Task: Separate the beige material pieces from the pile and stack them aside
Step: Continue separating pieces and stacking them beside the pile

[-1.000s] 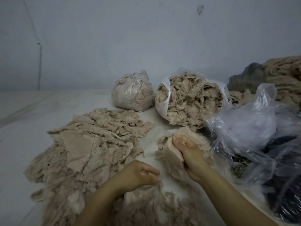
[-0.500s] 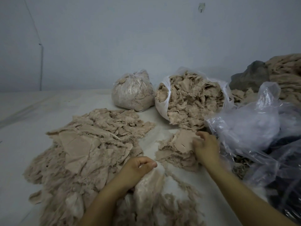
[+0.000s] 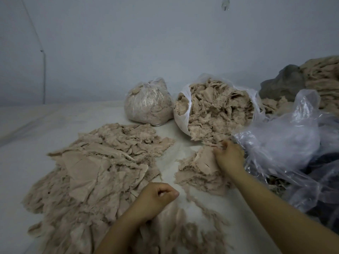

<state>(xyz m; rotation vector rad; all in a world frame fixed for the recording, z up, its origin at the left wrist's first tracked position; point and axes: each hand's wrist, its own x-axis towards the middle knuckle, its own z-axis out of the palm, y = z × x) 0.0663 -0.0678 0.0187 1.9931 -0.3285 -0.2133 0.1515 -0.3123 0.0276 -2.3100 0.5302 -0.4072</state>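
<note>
While our right hand (image 3: 229, 155) reaches far across the white table (image 3: 36, 136), its fingers curl down into the far edge of the small heap (image 3: 200, 171) of beige pieces, gripping the top scraps just below the mouth of the open bag (image 3: 216, 110). That bag lies tipped toward us, stuffed with more beige scraps that spill out toward the heap. Our left hand (image 3: 156, 198) sits nearer, fingers curled into a loose fist with the thumb against them; we cannot tell whether it pinches anything (a few thin shreds lie right under it). To its left spreads the big stack (image 3: 95, 171) of flattened beige pieces, covering much of the near left of the table. Loose fluff (image 3: 192, 231) trails along the near edge between our forearms. Far behind the stack, left of the open bag and just beside it, stands a tied bag (image 3: 148, 105) of the same stuff. On the right a crumpled clear plastic sheet (image 3: 286, 143) lies over dark material, with a grey lump (image 3: 282, 83) and more beige bundles (image 3: 324, 79) at the far right.
</note>
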